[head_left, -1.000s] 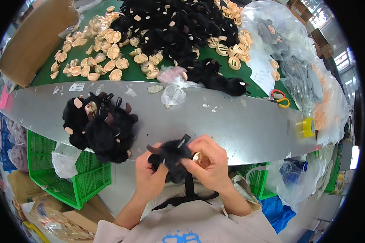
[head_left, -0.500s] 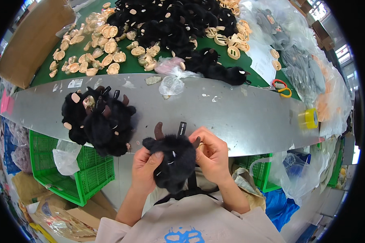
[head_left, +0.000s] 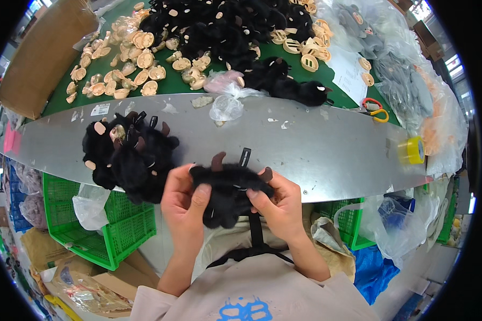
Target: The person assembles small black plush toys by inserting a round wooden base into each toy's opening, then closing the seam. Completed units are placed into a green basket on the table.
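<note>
A black plush toy (head_left: 227,195) with brown horns and a black loop tag (head_left: 245,157) is held between both hands just off the near edge of the metal table. My left hand (head_left: 185,195) grips its left side, thumb on the fur. On its right side my right hand (head_left: 278,200) is closed, the thumb pressing beside a small white slit or mark. The fingers behind the toy are hidden. To the left, several finished-looking black plush toys (head_left: 131,160) lie in a heap, one showing a shiny face piece (head_left: 118,134).
Skin-coloured plastic face shells (head_left: 144,59) and a pile of black plush (head_left: 219,32) cover the green mat. Scissors (head_left: 377,109), yellow tape (head_left: 412,151) and a knotted plastic bag (head_left: 227,107) lie on the table. Green crates (head_left: 110,230) stand below its near edge.
Both hands have raised the toy slightly and tilted it, so its face side is foreshortened. My right thumb has come round onto the front of the fur.
</note>
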Motion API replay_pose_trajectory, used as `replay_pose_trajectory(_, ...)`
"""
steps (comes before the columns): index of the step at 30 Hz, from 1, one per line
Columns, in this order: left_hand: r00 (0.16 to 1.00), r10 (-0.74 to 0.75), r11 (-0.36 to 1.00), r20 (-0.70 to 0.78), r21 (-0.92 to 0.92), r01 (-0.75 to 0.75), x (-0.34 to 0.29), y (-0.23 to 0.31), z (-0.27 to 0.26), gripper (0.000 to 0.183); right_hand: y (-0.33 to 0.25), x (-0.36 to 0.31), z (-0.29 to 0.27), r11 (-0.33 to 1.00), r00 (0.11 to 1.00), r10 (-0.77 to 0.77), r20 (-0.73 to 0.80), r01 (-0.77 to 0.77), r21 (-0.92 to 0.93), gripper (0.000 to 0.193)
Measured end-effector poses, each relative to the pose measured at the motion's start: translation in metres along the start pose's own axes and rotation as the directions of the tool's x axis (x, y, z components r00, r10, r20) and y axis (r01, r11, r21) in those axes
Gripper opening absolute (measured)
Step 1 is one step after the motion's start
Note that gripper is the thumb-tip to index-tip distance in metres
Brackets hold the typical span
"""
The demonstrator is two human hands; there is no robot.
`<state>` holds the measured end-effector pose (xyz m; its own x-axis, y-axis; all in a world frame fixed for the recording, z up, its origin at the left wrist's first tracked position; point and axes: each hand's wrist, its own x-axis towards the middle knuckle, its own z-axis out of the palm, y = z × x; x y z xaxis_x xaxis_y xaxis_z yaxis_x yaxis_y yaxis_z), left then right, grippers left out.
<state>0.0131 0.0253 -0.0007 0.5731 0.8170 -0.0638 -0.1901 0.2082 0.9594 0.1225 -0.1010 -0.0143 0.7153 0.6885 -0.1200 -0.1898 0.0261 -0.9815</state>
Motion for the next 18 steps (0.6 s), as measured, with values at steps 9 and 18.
replay_pose_trajectory(9, 0.845, 0.195, 0.87, 0.499, 0.309, -0.383, -0.023, -0.002, -0.004, 0.054, -0.008, -0.01, 0.013, 0.998, 0.994, -0.053, -0.092, 0.055, 0.021, 0.018)
replay_pose_trajectory(18, 0.9, -0.096, 0.977, 0.426, -0.132, 0.166, -0.026, -0.006, -0.005, 0.049, -0.022, -0.02, -0.004, 0.944, 0.936, -0.282, 0.211, 0.31, -0.114, 0.025)
